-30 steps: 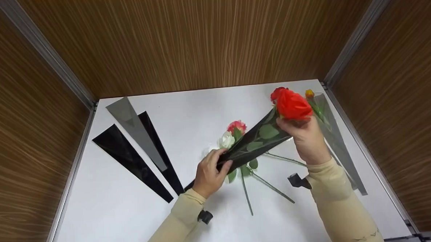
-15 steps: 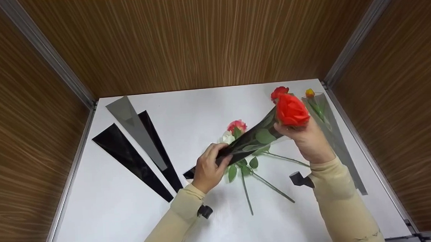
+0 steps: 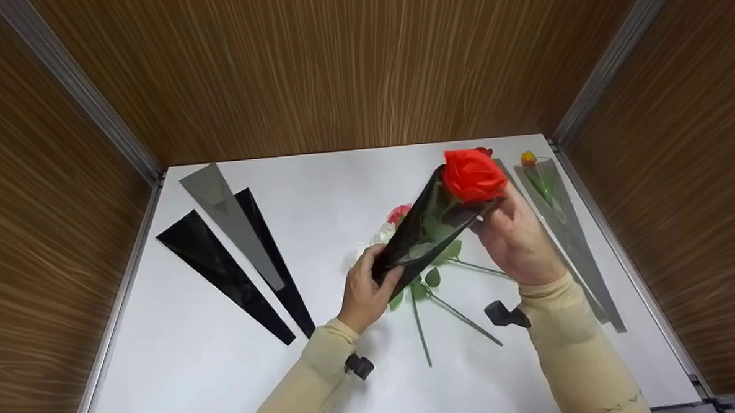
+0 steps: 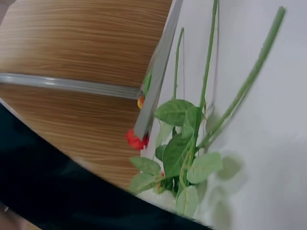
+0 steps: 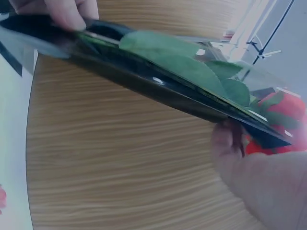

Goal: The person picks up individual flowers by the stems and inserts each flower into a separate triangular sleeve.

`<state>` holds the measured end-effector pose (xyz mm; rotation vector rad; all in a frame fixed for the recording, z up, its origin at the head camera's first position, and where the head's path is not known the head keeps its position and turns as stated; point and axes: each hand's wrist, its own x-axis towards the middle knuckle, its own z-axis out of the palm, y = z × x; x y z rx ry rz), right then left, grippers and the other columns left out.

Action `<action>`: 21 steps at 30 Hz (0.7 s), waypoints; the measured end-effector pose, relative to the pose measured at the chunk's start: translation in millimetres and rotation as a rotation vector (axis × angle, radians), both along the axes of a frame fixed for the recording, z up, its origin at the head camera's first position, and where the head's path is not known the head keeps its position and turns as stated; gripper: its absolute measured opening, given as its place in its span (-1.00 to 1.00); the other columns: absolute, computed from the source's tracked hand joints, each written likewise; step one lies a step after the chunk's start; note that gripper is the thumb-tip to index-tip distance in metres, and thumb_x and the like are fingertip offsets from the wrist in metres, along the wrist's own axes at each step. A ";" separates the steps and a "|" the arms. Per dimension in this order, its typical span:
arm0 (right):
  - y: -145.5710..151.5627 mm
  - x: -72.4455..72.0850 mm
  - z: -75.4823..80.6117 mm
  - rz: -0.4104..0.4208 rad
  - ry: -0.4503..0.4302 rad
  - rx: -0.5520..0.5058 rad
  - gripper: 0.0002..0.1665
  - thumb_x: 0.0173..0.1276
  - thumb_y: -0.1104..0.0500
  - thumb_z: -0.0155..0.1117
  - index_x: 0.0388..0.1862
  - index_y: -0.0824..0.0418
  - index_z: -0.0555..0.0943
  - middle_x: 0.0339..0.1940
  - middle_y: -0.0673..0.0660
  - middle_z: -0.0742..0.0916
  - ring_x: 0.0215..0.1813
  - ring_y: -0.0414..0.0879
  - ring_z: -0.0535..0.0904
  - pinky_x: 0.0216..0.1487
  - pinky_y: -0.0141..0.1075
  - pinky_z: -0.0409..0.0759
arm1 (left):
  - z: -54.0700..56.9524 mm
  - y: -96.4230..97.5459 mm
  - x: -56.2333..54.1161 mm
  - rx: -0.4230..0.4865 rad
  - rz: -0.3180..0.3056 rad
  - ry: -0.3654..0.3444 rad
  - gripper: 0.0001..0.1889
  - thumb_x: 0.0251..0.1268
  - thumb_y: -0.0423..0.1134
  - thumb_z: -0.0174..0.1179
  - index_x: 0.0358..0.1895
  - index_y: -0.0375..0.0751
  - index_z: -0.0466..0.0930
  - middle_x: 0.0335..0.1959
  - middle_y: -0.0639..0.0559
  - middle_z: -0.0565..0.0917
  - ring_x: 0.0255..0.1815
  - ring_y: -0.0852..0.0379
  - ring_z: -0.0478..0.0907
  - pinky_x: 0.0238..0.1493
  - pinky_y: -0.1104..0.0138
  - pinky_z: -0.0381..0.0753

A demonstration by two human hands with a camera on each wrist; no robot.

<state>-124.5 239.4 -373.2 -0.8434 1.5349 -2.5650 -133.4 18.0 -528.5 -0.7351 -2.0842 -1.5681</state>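
White bench, wood-grain walls on three sides

Brown streaky panels, back and both sides. Grey metal strips run down the back corners; grey trim along bench sides. Bench top has a pale sheen. Right wrist view, upper right: bright area, unclear.

At the centre of the head view, the black flower sleeve is formed of thin, glossy plastic with a clear front; matt, cloth-like petals are seen on the red rose. At left, a duller plastic finish is shown by the grey flower sleeve. The back panel at the top is surfaced in streaked wood grain, the upper-left rail in smooth metal. A soft sheen is given off by the tabletop.
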 end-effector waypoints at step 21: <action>-51.8 2.3 -72.6 -0.267 -0.160 0.337 -0.53 0.31 0.36 0.28 0.20 0.39 0.47 0.02 0.29 0.65 0.09 0.10 0.58 0.09 -0.16 0.54 | 49.1 22.3 14.0 0.253 0.121 -0.003 -0.61 0.03 -0.48 0.41 -0.14 -0.41 0.39 -0.36 -0.16 0.66 -0.33 0.03 0.63 -0.29 0.21 0.57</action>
